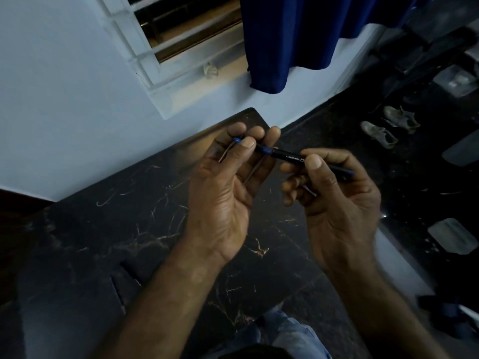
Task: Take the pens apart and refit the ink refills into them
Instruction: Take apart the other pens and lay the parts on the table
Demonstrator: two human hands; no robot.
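A black pen (287, 155) with white lettering and blue trim is held level above the dark marble table (108, 229). My right hand (334, 200) grips its barrel between thumb and fingers, and a blue end (350, 173) pokes out past the hand. My left hand (228, 182) pinches the pen's front section, where a blue ring (267, 150) and a blue tip (237, 140) show. Thin pale refills (252, 172) hang down between the left fingers. A further thin piece (309, 190) sits under the right fingers.
The table stands against a pale wall with a window (181, 35) and a blue curtain (293, 40). On the dark floor to the right lie a pair of shoes (388, 125) and several flat grey items (451, 235).
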